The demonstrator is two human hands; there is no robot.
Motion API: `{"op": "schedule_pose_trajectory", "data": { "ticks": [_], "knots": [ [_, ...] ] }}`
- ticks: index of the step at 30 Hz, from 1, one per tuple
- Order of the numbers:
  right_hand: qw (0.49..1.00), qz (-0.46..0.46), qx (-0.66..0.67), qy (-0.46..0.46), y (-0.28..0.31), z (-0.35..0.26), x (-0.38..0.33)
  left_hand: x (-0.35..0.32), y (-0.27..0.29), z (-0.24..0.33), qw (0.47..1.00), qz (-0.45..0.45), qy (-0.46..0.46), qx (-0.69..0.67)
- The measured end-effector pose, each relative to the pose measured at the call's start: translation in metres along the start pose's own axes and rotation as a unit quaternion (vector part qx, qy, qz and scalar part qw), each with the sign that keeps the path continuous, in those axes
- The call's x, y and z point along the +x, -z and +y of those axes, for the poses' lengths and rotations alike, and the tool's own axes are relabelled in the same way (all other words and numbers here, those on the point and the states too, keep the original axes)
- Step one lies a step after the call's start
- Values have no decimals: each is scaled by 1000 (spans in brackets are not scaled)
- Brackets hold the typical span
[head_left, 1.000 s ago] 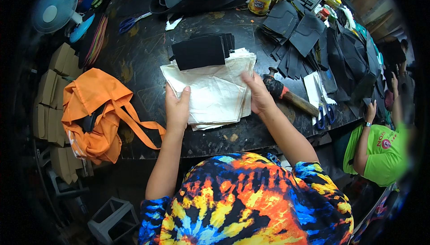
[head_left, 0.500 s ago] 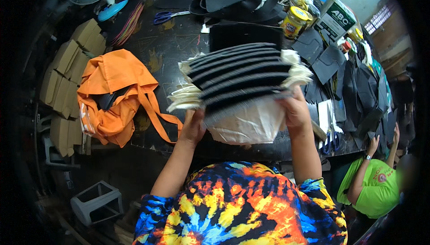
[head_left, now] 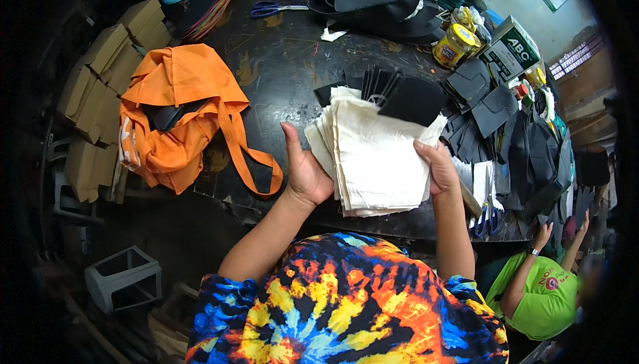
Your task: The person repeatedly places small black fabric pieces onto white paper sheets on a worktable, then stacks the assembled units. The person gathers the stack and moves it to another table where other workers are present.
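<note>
A thick stack of cream cloth pieces with black pieces (head_left: 414, 101) fanned out at its far end lies before me, the cloth (head_left: 381, 161) facing up. My right hand (head_left: 439, 167) grips the stack's right edge, thumb on top and the other fingers hidden beneath. My left hand (head_left: 307, 172) is open at the left edge, thumb raised and apart from the cloth. Its palm is turned toward the stack, and its other fingers are largely out of sight.
An orange cloth bag (head_left: 180, 84) sits left on the dark table (head_left: 279, 57). Blue-handled scissors (head_left: 276, 9) lie at the back; another pair (head_left: 488, 221) lies right. Black cut pieces (head_left: 496, 107), a yellow-lidded jar (head_left: 454, 45) and a green-white box (head_left: 511, 49) stand right. Nearby is a co-worker in green (head_left: 536, 294).
The stack has been lowered and tipped over, so cream cloth now faces up instead of the black layers. My left hand has loosened and its thumb has lifted away; my right hand keeps hold.
</note>
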State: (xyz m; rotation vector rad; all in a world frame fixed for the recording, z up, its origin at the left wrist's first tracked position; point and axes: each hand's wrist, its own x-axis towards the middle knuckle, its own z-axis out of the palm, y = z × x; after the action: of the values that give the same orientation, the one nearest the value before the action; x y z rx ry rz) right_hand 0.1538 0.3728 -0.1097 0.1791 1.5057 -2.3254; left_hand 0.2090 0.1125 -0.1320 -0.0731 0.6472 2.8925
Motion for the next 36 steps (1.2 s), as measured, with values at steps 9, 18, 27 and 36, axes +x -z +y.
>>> {"op": "schedule_pose_trajectory", "data": {
  "ticks": [9,18,27,36],
  "knots": [
    [999,-4,-43,30,-4,21,-4,-11,21,3,973,58,17,221],
    [692,123,-553,447,-30,4,-12,2,19,15,967,109,23,230],
    [640,-32,-627,442,-66,-20,-2,-10,5,11,932,47,-50,357],
    [895,-163,-287,300,-40,-101,-10,-20,-82,101,623,-257,-81,734]
  ]
}}
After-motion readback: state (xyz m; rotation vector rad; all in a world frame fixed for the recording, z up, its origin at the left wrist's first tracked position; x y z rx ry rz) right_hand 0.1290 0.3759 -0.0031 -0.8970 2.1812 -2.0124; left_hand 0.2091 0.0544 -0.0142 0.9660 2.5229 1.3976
